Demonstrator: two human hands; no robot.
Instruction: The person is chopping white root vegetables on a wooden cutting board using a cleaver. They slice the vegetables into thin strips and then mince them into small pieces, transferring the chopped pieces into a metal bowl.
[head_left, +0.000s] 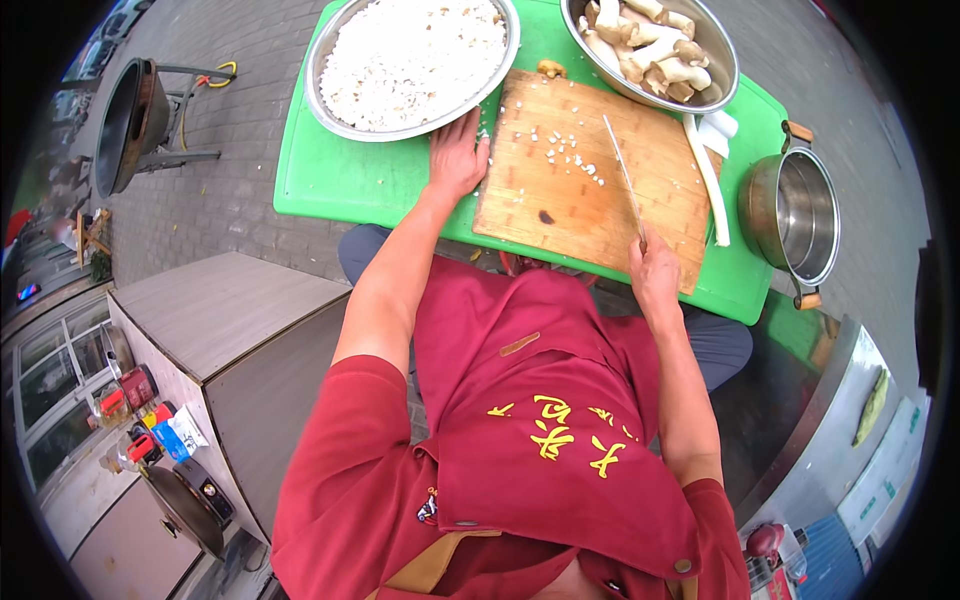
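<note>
My left hand (456, 159) lies flat on the green table (360, 191), fingers stretched toward a metal bowl (313, 101) and fingertips at its rim. Finely diced white pieces with brown flecks (412, 64), resembling chopped mushroom, fill that bowl. In my right hand (655, 268) is a knife (624, 169), its blade seen nearly edge-on above a wooden cutting board (555, 199). Small white cubes (581, 163) are scattered on the board, left of the blade. Whole king oyster mushrooms (652, 45) heap up in a second metal bowl (686, 107) behind the board.
A long white strip-like piece (709, 184) lies along the board's right edge. A brownish scrap (551, 68) sits behind the board. To the right stands a steel pot (791, 210) with wooden handles. A large wok on a stand (135, 127) and a cabinet (232, 307) are at left.
</note>
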